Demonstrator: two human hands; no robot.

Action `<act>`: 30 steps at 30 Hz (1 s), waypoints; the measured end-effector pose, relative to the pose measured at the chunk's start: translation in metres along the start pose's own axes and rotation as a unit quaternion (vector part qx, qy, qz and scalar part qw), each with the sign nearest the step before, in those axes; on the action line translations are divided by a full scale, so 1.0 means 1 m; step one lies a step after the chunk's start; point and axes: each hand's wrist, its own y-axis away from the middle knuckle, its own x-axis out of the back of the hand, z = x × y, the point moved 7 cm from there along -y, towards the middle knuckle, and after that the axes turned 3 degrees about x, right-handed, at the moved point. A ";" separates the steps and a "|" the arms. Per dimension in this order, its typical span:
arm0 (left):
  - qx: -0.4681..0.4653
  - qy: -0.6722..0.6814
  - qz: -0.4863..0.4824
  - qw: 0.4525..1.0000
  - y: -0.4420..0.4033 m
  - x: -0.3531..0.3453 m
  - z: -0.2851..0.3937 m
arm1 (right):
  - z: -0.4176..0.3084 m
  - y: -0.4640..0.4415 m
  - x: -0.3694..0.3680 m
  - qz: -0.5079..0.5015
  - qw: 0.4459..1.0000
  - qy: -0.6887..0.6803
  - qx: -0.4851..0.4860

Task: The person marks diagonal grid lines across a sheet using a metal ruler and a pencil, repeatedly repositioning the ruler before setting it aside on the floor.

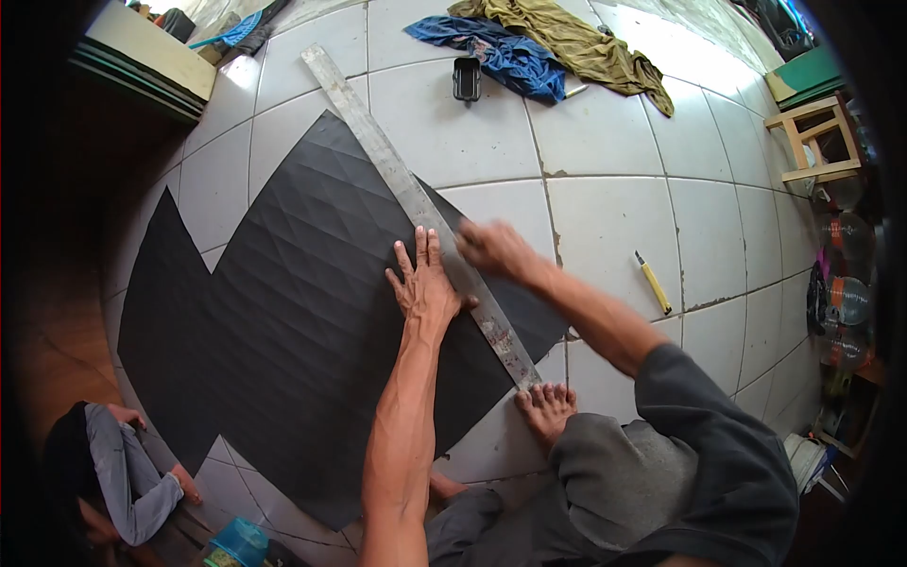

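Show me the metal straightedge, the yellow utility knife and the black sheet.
Metal straightedge (402, 187), head view: upper flat face.
Yellow utility knife (653, 284), head view: handle's middle.
Black sheet (274, 293), head view: bare middle.

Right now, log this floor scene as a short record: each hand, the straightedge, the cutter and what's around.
Left hand: spread flat, on black sheet and straightedge
Right hand: blurred, by the straightedge's right edge; grip unclear
Straightedge: metal, diagonal across the sheet
Foot: bare, toes at the straightedge's near end
Cutter: yellow, on tiles, right of the sheet
Far side: blue cloth, olive cloth, black box
Lower left: another person
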 end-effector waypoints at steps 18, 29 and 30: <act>0.041 0.347 0.201 0.915 0.016 -0.033 0.041 | -0.046 0.198 -0.012 0.064 0.988 0.113 -0.082; -0.113 0.005 0.302 0.947 0.063 -0.078 -0.004 | -0.023 0.190 -0.002 0.122 0.973 0.170 -0.100; -0.110 0.008 0.299 0.948 0.063 -0.078 -0.005 | -0.023 0.191 -0.002 0.123 0.972 0.170 -0.103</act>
